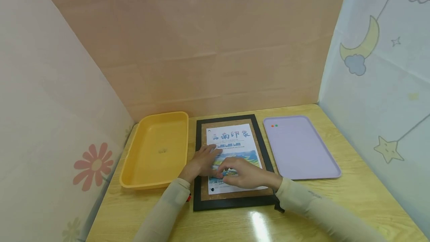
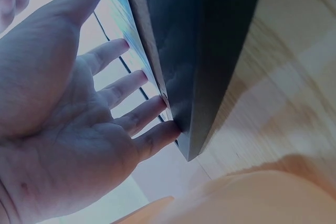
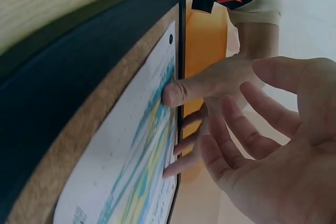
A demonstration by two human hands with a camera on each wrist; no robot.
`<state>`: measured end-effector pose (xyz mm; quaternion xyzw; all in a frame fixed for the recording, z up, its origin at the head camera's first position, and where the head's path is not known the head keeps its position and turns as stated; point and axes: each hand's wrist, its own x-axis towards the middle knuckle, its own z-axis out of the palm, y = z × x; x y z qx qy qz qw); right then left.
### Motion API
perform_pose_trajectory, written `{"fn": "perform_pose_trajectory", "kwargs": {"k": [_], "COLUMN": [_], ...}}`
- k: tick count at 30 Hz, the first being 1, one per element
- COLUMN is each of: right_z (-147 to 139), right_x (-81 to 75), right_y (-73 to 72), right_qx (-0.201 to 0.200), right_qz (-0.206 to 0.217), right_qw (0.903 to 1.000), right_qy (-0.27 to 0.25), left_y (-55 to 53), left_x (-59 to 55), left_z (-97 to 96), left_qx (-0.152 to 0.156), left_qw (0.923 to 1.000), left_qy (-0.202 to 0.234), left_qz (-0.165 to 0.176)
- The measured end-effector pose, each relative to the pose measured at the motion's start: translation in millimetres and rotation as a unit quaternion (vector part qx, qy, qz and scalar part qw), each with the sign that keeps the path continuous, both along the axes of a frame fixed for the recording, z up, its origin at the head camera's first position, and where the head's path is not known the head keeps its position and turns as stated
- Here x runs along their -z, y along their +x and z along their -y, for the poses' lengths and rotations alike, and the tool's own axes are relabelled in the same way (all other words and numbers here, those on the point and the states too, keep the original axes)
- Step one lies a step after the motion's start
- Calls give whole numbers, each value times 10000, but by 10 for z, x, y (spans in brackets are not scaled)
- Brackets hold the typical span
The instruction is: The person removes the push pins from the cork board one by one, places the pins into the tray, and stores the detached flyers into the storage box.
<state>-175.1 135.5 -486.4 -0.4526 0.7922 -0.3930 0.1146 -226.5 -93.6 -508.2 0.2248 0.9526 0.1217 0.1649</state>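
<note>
A white sheet (image 1: 246, 156) with large Chinese characters and a colourful landscape lies on a black-framed cork board (image 1: 235, 201). A dark pin (image 1: 212, 189) sits in the sheet's lower-left corner, and a small pin (image 1: 209, 130) in its upper-left corner. My left hand (image 1: 204, 161) rests on the sheet's left side, fingers spread and fingertips pressing down, thumb on the picture in the right wrist view. Close over the sheet's lower half is my right hand (image 1: 246, 174), its fingers (image 3: 260, 142) loosely bent with nothing visible between them.
A yellow tray (image 1: 125, 174) with some small things at its middle stands left of the board. To the right is a lilac tray (image 1: 302, 152) holding an orange pin (image 1: 272, 126) and a green pin (image 1: 276, 125). Cloth walls (image 1: 208, 47) enclose the wooden table (image 1: 356, 197).
</note>
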Motion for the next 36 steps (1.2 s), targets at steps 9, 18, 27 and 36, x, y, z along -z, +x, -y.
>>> {"fn": "perform_pose_trajectory", "kwargs": {"k": [9, 18, 27, 36], "right_z": [61, 134, 227, 317], "right_x": [85, 171, 218, 289], "right_y": [58, 50, 21, 7], "right_qx": [-170, -189, -84, -55], "right_qz": [134, 17, 7, -243], "right_qw": [9983, 9970, 9943, 9924], "right_qy": [542, 757, 1061, 1204], "left_y": [-23, -20, -36, -44], "left_x": [27, -39, -31, -14], "left_z": [30, 37, 11, 0], "left_qx": [-17, 27, -42, 52], "left_qw": [10000, 9997, 9995, 9988], "left_qy": [17, 104, 98, 28], "left_qz": [-85, -207, -310, -495]}}
